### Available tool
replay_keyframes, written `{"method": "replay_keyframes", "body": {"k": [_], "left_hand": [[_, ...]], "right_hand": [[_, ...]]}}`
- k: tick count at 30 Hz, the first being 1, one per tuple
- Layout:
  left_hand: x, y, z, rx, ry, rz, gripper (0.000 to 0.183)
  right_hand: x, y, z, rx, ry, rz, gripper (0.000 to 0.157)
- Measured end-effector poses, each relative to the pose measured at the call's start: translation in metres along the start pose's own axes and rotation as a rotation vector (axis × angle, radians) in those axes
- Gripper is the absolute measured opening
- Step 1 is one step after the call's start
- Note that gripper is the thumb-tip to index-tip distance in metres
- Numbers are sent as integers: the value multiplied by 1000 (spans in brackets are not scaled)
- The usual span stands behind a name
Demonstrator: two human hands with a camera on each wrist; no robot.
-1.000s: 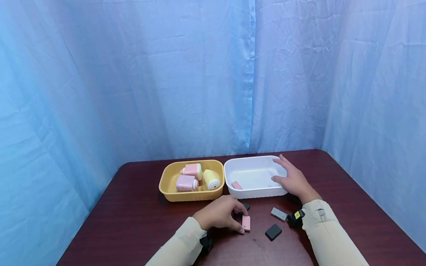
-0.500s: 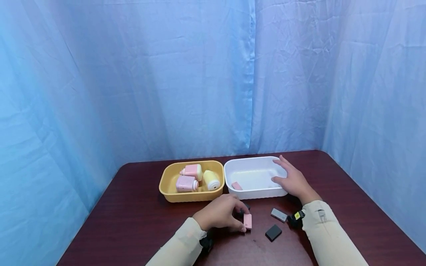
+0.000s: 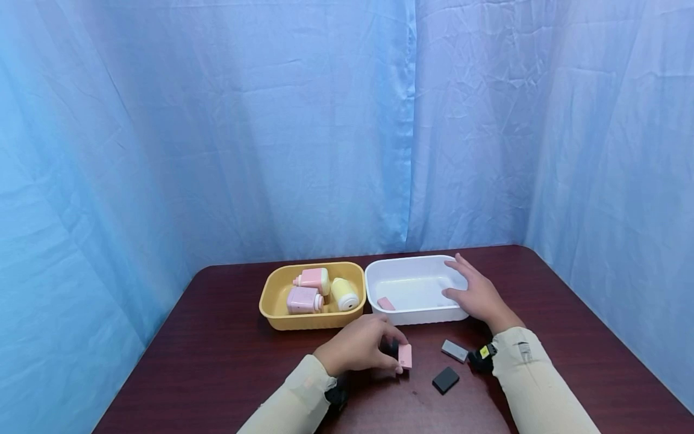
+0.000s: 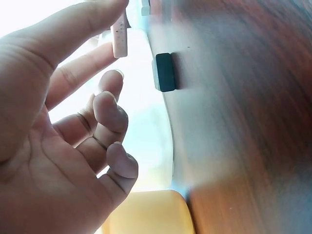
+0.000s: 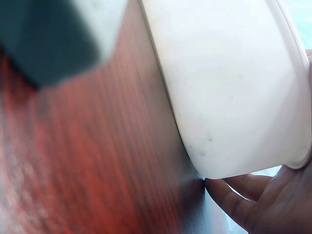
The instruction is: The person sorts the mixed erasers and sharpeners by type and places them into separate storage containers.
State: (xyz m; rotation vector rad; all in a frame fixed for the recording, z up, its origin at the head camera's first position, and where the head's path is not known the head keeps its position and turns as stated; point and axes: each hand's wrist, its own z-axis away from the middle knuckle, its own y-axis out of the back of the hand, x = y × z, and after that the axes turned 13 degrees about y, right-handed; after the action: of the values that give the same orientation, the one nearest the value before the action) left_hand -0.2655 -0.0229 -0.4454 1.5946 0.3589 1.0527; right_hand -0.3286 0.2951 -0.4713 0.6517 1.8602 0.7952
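Pink block (image 3: 405, 356) has shifted toward white tray's rim (image 3: 425, 313), left hand (image 3: 359, 345) pinching it, seemingly above table (image 3: 228, 361).

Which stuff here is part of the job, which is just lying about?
Job, judging by the hands:
- pink block, pinched by the left hand
- white tray, right hand at its right end
- small pink piece inside it
- probably gray block, black blocks

Apparently just lying about:
- yellow tray
- its three bottles
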Motion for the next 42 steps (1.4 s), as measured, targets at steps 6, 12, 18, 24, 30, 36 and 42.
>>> {"method": "replay_keyframes", "body": {"k": [6, 12, 18, 24, 30, 36, 42], "left_hand": [[2, 2, 1, 17, 12, 6, 37], [4, 4, 2, 44, 22, 9, 37], [5, 4, 2, 58, 39, 15, 36], [6, 5, 3, 92, 59, 11, 37], [6, 6, 3, 114, 76, 22, 38], [7, 7, 3, 162, 66, 21, 39], [8, 8, 4, 190, 60, 0, 39]], "right_hand": [[-1, 1, 0, -1, 4, 0, 73], [-2, 1, 0, -2, 1, 1, 73], [-1, 1, 0, -1, 3, 3, 73], [-1, 1, 0, 1, 9, -1, 73], [-1, 1, 0, -1, 3, 2, 73], [0, 1, 0, 2, 4, 3, 72], [-1, 0, 0, -2, -10, -1, 73]]}}
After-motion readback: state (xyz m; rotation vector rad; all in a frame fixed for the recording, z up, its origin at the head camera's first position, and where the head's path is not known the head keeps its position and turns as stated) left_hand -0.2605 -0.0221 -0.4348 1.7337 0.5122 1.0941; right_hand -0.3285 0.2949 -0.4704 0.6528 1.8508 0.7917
